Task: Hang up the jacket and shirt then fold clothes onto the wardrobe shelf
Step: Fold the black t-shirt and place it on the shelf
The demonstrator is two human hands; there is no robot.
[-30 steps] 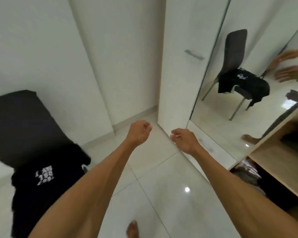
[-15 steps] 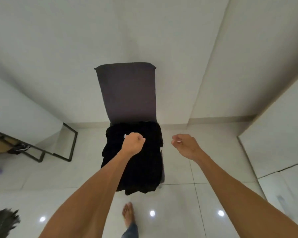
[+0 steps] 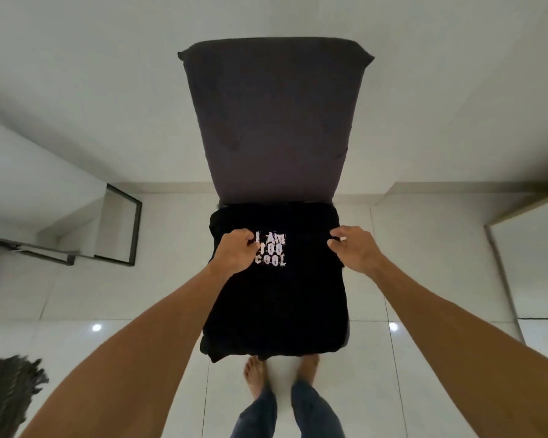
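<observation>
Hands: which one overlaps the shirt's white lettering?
The left hand, gripping the shirt at the edge of the lettering and hiding part of it; the right hand pinches plain black cloth, clear of the print.

**Black printed T-shirt spread on the chair seat**

A black T-shirt lies flat across the seat of a dark chair, its far edge up against the backrest and its near edge hanging over the front of the seat. White, ragged lettering on top reads "I AM TOO COOL". The left hand grips the cloth just beside the print, partly covering the first letters. The right hand pinches the cloth at the right edge.
</observation>
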